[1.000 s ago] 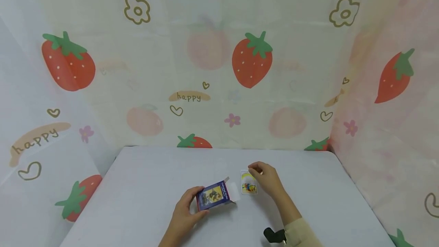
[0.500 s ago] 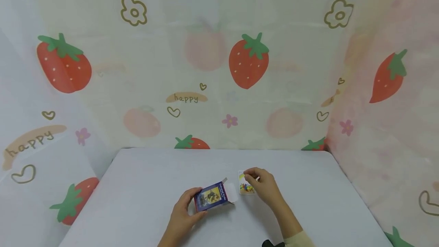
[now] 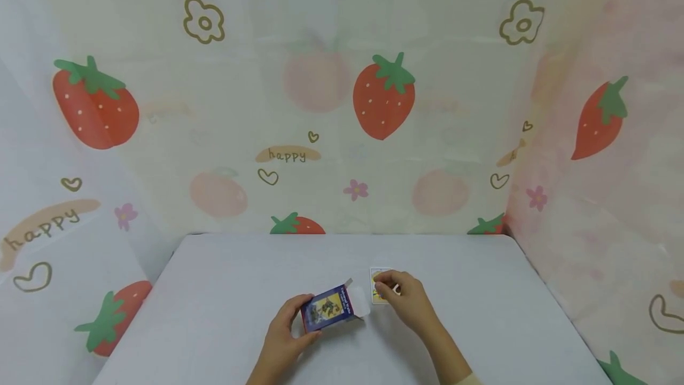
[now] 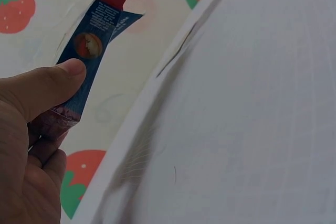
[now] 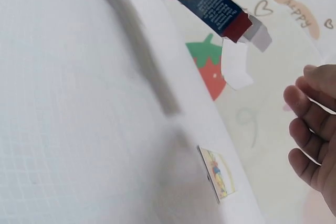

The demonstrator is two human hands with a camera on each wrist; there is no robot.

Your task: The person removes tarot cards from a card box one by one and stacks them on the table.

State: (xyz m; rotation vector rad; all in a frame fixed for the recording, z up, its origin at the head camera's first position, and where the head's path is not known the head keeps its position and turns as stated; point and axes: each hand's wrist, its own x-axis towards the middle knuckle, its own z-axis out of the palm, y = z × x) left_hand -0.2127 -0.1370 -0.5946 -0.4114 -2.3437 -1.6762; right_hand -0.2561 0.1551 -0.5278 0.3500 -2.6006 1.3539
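My left hand [image 3: 288,334] grips a blue tarot card box [image 3: 327,309] by its closed end, thumb on the near side and fingers behind. The box is tilted above the table, its white end flap [image 3: 359,300] open toward the right. In the left wrist view, my thumb [image 4: 68,77] presses the box's printed narrow side [image 4: 89,51]. A picture card or thin stack of cards [image 3: 376,296] lies face up beyond the flap, partly covered by my right hand [image 3: 410,300]. The right wrist view has that hand's fingers [image 5: 307,135] loosely bent, above the cards and apart from them, holding nothing.
A white-covered table [image 3: 240,272] carries all this. Behind it hangs a curtain [image 3: 459,88] printed with strawberries and hearts, and similar cloth closes off both sides. The table's back edge runs just beyond the cards.
My right hand has come slightly nearer and left, covering more of the cards. My left hand keeps its hold on the box. The whole head view has shifted a little.
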